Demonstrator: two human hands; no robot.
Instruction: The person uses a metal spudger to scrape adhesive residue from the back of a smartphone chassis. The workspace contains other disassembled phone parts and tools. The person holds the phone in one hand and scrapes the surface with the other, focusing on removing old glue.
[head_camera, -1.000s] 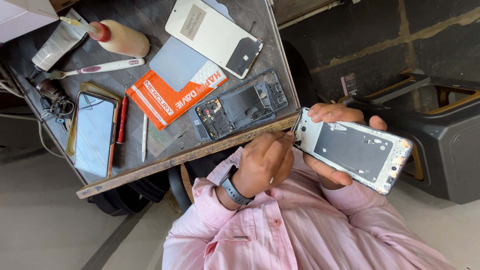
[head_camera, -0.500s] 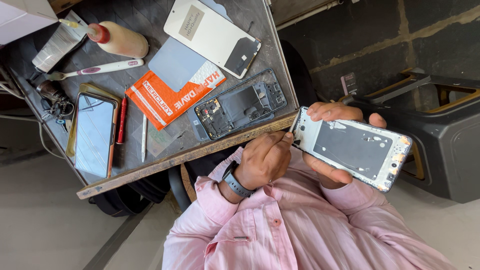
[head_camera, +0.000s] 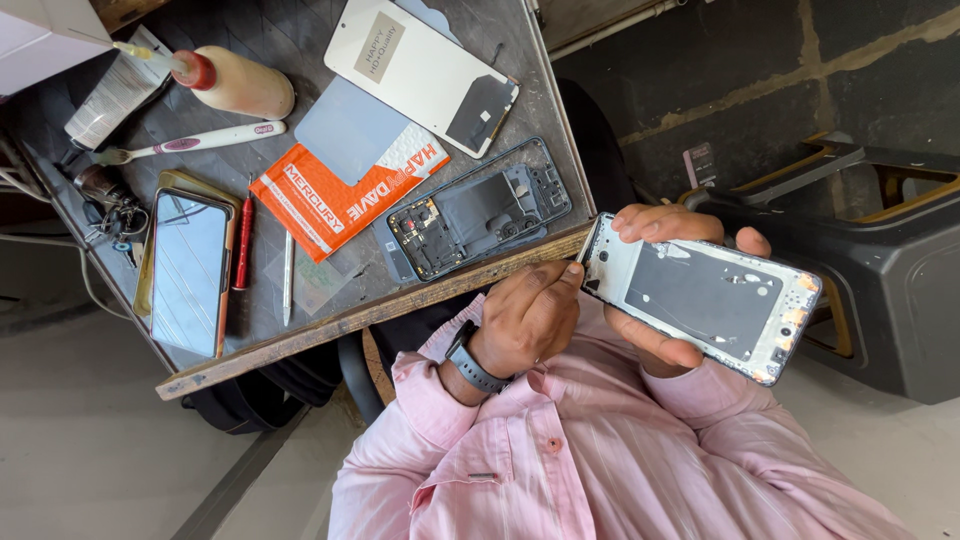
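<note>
The detached phone screen panel sits inner side up, off the table edge, clamped edgewise in the right hand to keep it steady. The left hand, fingers curled together, picks at its near corner. The opened phone body lies on the table, with a toothbrush further back.
</note>
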